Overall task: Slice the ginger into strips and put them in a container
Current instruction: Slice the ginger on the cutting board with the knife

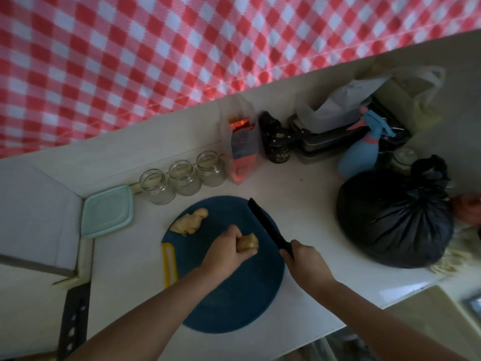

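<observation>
A round blue cutting board (234,295) lies on the white counter (307,194), with a yellow strip (169,264) along its left edge. The left hand (226,250) rests on the middle of the board, its fingers curled over a piece of ginger (248,243) and pinning it down; only the right end of the piece shows past the fingers. The right hand (303,259) is closed round the handle of a black knife (265,222). The blade runs from the hand toward the far left, just to the right of the held ginger; I cannot tell whether the edge touches the ginger or the board. A larger lump of ginger (191,221) lies apart on the far left part of the board.

Just left of the board, off its edge, sits a square container (106,211) with a pale green lid on it. Three glass jars (183,177) without lids stand in a row just beyond the board, along the far edge of the counter. To the right of the board, well apart from it, sits a tied black bag (390,217), and beyond that a blue spray bottle (361,152). A red and white checked cloth (156,61) fills the far side of the view.
</observation>
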Action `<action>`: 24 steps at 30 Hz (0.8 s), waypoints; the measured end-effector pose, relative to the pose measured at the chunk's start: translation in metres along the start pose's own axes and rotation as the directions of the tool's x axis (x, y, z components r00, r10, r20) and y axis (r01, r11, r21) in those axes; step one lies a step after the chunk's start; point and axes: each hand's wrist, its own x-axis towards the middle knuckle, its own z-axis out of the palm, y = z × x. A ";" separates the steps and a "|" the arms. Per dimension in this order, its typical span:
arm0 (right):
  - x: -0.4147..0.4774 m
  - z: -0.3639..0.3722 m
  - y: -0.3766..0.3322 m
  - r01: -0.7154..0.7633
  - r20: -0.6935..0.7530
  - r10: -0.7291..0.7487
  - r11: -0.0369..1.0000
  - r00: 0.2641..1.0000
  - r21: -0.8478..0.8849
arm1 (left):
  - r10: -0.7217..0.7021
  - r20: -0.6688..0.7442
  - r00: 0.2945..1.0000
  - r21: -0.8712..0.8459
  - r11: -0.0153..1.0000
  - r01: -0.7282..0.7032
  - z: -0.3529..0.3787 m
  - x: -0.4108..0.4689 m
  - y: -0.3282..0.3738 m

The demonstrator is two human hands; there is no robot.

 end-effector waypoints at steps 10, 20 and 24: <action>0.004 0.014 -0.011 -0.068 0.058 0.061 0.990 0.996 0.122 | -0.143 -0.235 0.961 -0.322 0.945 0.062 0.030 -0.013 0.012; 0.001 0.022 -0.010 -0.011 0.124 -0.008 0.988 0.992 0.151 | -0.041 -0.351 0.935 -0.221 0.974 -0.040 0.044 -0.021 0.011; -0.008 0.026 -0.009 0.026 0.078 -0.038 0.989 0.996 0.145 | -0.008 -0.330 0.944 -0.196 0.979 -0.061 0.040 -0.019 0.010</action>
